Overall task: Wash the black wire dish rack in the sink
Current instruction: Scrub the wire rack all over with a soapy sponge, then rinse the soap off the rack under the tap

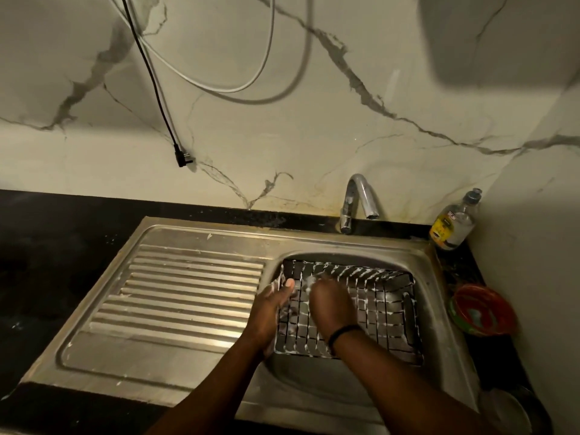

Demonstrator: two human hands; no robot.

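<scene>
— Where did I have the rack?
— The dish rack (pixel 370 309) sat in the sink (pixel 439 268), the draining board (pixel 175 296) to its left.
— And my hands?
— My left hand (pixel 270 312) was at the rack's left wall, my right hand (pixel 329 304) inside it, just beside.
— Behind?
— The tap (pixel 357 199) stood behind the basin, a bottle (pixel 455 221) to its right in the corner. A bowl (pixel 480 312) lay right of the sink.

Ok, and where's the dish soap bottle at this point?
In the head view the soap bottle stands upright at the sink's far right corner, against the wall, just right of the faucet and behind the red bowl.
</scene>
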